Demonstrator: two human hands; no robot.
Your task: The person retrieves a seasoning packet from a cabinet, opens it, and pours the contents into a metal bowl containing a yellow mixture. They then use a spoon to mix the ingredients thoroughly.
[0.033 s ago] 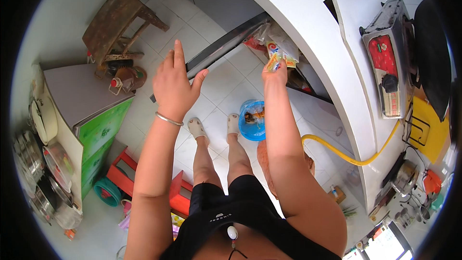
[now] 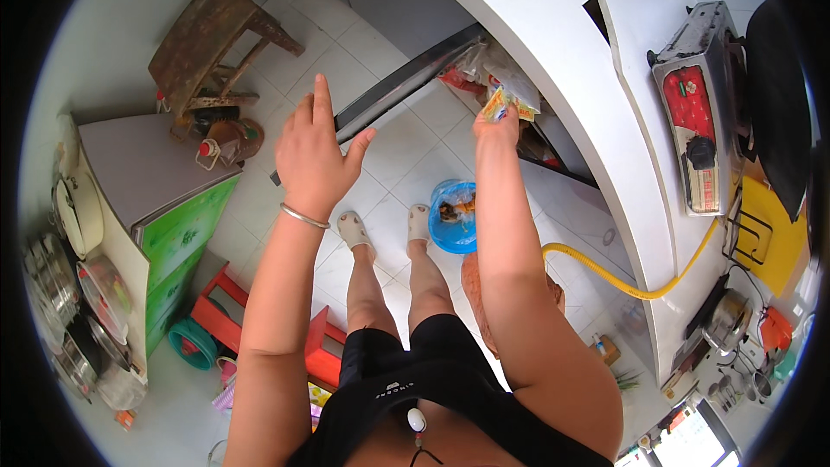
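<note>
Fingers of the left hand (image 2: 318, 156) extend toward the far side, nearly straight and lying close to one another, with the forefinger reaching farthest; the thumb stands well away from them to the right; the back of this hand faces up, and the left forearm (image 2: 281, 285) rises from the near edge with a silver bangle (image 2: 304, 215) around the wrist; the hand overlaps the black-edged door (image 2: 402, 82), though whether it touches that edge I cannot tell.

The right hand (image 2: 498, 126) pinches a yellow printed packet (image 2: 494, 106) between thumb and fingers, some fingertips being hidden; the right forearm (image 2: 506, 216) runs almost straight from the near right, the wrist only slightly bent; the packet is at the mouth of the open cabinet (image 2: 566, 160) under the white countertop (image 2: 545, 26), just on the near side of crumpled clear plastic bags (image 2: 512, 69).

On the tiled floor to the left of the right forearm sits a blue bin (image 2: 451, 238); a yellow hose (image 2: 605, 274) curves away to the right; left of the left hand stands a red-capped plastic bottle (image 2: 238, 143), near a worn wooden stool (image 2: 203, 39) on the far left.
</note>
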